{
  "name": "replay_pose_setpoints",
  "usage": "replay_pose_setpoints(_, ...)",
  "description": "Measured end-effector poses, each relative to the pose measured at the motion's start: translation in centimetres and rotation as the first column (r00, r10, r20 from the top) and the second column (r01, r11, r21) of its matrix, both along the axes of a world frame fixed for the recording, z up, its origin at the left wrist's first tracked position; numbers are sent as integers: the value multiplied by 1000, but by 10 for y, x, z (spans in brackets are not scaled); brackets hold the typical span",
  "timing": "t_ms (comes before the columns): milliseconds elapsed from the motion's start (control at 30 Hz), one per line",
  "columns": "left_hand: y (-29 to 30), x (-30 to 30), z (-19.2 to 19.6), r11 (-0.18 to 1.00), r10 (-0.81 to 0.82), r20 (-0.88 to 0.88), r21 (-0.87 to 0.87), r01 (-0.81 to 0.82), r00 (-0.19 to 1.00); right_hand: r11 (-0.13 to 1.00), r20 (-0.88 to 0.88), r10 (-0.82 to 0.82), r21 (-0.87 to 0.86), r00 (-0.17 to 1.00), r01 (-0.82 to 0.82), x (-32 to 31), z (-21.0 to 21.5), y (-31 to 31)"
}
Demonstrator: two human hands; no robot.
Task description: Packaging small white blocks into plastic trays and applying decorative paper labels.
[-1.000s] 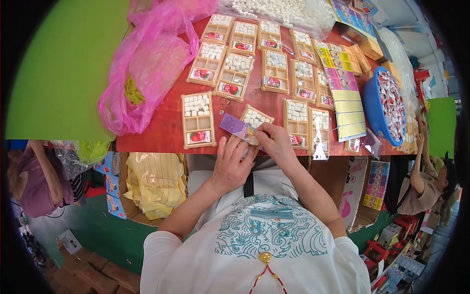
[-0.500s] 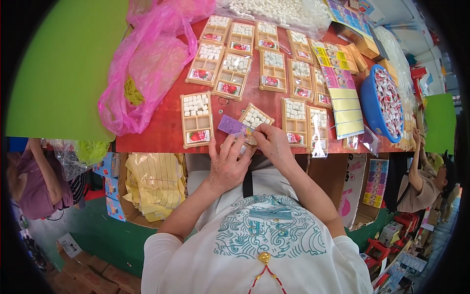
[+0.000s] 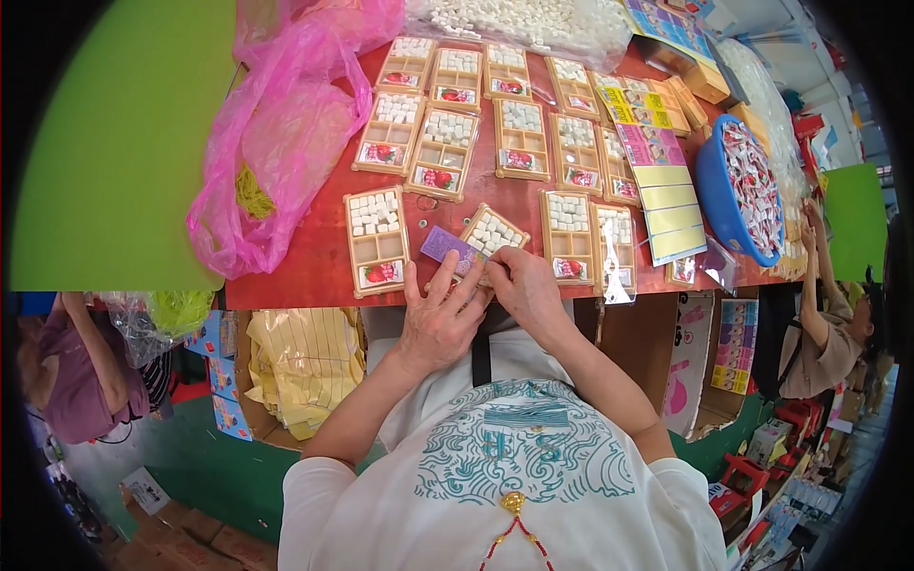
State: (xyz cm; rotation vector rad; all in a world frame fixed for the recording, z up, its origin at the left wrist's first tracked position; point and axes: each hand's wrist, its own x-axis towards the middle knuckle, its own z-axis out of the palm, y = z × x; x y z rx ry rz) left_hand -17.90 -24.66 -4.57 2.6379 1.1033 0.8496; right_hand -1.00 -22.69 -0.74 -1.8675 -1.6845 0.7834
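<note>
The purple card looks light and bendy, best held by its edges; the right hand pinches one end, left hand lying across, grip apart.

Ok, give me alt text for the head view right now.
A person's left hand and right hand are close together at a purple card and an angled tray of white cubes on a red table. Similar trays lie around it, with a pink bag to the left and a blue basin of small packets to the right.
</note>
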Motion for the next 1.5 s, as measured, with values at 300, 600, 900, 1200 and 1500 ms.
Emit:
replay_pose_setpoints(300,3,-4,3,1000,-16,-46,-25,15,999,998,-87,-7,-69,996,1,6,3,-4)
replay_pose_setpoints(600,8,-6,7,997,-50,-66,-59,46,997,985,-254,-30,-170,967,-14,17,3,-5)
replay_pose_setpoints(900,8,-6,6,998,-48,-71,-46,45,996,998,186,29,54,982,-40,27,36,-23)
replay_pose_setpoints(1200,14,-8,5,991,-120,-124,-69,113,985,853,511,314,219,800,-474,17,21,-17)
replay_pose_setpoints(1500,21,-5,26,982,-124,-110,-159,106,986,825,522,373,191,767,-531,27,17,-8)
